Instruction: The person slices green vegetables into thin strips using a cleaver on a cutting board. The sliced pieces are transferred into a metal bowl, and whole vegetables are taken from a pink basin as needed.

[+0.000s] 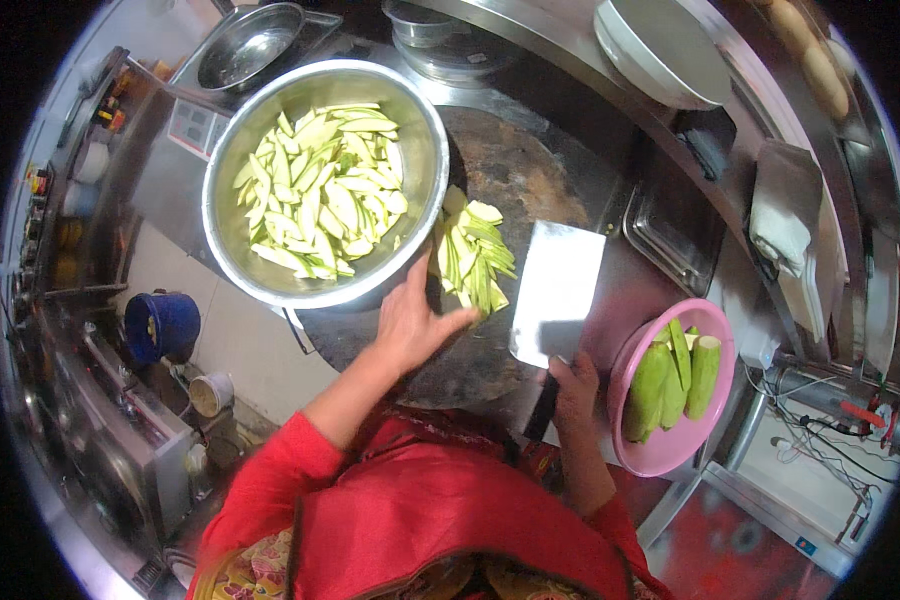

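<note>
My left hand (414, 324) is over the round cutting board (506, 142), thumb and fingers apart, between a metal basin and a heap of slices. Its index fingertip is close to the basin's rim; whether it touches is unclear. The thumb tip lies at the near end of the sliced pale-green gourd (474, 259). A large metal basin (221, 225) filled with similar slices (322, 195) overlaps the board's left part. My right hand (576, 382) grips the black handle of a cleaver (559, 285), its broad blade pointing away from me, right of the heap.
At the right, a pink plastic basin (621, 375) holds several peeled green gourd pieces (675, 382). A steel tray (664, 247) lies beyond it. A white bowl (660, 56) and a folded cloth (784, 210) sit on the shelf. A blue bucket (163, 326) stands lower left.
</note>
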Demonstrator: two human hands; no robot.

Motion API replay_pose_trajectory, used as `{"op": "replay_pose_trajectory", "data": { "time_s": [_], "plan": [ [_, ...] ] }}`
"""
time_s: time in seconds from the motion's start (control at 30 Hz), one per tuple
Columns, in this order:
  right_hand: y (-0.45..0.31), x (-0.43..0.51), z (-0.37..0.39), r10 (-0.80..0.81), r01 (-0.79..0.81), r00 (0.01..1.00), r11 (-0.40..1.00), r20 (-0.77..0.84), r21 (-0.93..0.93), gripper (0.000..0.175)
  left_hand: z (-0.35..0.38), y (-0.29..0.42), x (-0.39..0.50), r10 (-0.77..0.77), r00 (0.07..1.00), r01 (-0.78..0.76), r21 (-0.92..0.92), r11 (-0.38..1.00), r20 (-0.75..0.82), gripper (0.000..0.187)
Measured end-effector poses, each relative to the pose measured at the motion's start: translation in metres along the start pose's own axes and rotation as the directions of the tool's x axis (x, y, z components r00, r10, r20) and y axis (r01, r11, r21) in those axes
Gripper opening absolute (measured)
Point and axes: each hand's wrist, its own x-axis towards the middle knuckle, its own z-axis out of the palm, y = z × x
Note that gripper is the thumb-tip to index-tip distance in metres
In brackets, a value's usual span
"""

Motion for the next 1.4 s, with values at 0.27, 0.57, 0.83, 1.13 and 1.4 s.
{"op": "replay_pose_trajectory", "data": {
  "time_s": [0.27,0.57,0.83,1.13,1.4],
  "plan": [
    [0.007,0.039,0.059,-0.099,0.101,0.98,0.995,0.17,-0.007,0.013,0.043,0.019,0.081,0.283,0.953,-0.289,-0.049,0.956,-0.105,0.096],
    [-0.015,0.006,0.073,-0.113,0.094,0.983,0.986,0.146,0.134,0.014,0.05,0.048,0.052,0.496,0.815,-0.506,0.051,0.861,-0.298,0.075],
    [-0.097,-0.022,0.125,-0.174,0.158,0.945,0.984,0.277,0.079,0.017,-0.042,0.08,0.043,0.493,0.748,-0.504,0.103,0.858,-0.445,0.078],
    [-0.128,0.006,0.227,-0.102,0.088,0.875,0.995,0.473,0.05,0.02,-0.12,0.018,0.069,0.766,0.628,-0.631,0.487,0.603,-0.135,0.046],
    [-0.103,-0.03,0.122,-0.117,0.132,0.953,0.991,0.281,-0.036,0.026,-0.12,0.013,0.085,0.672,0.653,-0.317,0.679,0.662,-0.349,0.045]
  ]
}}
